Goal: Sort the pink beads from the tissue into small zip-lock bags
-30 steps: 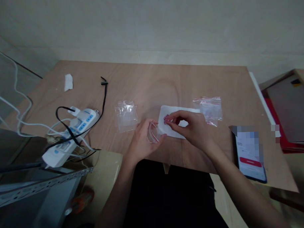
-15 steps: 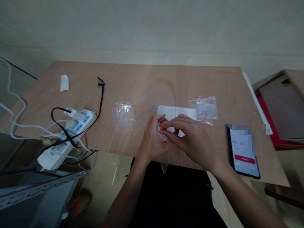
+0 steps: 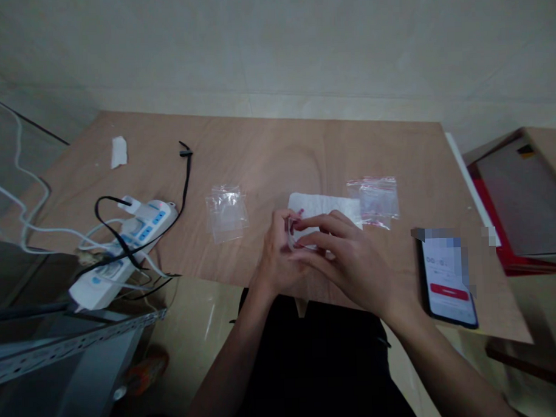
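Bag (image 3: 292,237) upright between both hands

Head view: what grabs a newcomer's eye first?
The left hand and right hand, meeting at the near edge of the wooden table over a small clear plastic bag pinched between them. Next, the lit black smartphone at right and the white power strip with tangled cables at left.

Single head-worn view, looking forward and down from above near table edge (image 3: 225,277). Close on hands at centre; far wall (image 3: 272,44) fills top; floor, lap at bottom. No second view for overlap.
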{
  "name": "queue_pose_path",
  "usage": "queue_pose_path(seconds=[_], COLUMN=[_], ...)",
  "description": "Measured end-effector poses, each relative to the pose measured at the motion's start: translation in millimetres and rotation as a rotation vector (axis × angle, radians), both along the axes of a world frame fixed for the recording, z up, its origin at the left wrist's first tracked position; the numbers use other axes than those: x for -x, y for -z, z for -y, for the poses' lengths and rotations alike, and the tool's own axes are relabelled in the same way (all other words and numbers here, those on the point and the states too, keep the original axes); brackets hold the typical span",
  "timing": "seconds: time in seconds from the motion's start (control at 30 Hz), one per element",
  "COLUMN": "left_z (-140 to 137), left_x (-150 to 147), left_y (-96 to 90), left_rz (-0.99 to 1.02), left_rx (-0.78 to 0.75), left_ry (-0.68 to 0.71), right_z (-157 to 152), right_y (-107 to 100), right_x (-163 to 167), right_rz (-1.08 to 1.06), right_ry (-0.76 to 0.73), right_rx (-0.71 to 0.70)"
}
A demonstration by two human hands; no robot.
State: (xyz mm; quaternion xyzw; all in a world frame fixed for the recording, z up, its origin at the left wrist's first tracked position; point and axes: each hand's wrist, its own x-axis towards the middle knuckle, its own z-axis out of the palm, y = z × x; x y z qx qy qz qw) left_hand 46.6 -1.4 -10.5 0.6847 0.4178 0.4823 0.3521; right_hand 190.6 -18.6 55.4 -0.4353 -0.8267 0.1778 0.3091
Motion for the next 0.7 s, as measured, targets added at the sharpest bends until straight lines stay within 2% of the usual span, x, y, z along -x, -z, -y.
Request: queue_pose_path(seconds=[0.1, 0.23, 0.33, 0.43, 0.7], left_z=[2.9, 7.3, 6.6, 4.1, 6.0], left_x=[2.3, 7.6, 9.3, 9.2, 10.5], left_y=[1.0, -4.7, -12.5, -18.9, -22.0], left_rz=[0.025, 0.134, 0.183, 0.174, 0.186], left_rx=[0.034, 0.130, 0.204, 0.216, 0.201], left_ry=[0.012, 0.050, -0.047, -0.122, -0.106], right_z=[0.6, -1.1, -1.9, -1.8, 0.4], right_y=[6.3, 14.7, 16.9, 15.3, 14.4], right_x=[-9.0, -19.8, -22.4, -22.1, -21.5], right_rz=[-0.096, -0.355, -0.520, -0.601, -0.604], right_ry=[0.115, 0.211, 0.225, 0.261, 0.273], right_rx=[0.051, 0.276, 0.395, 0.448, 0.492])
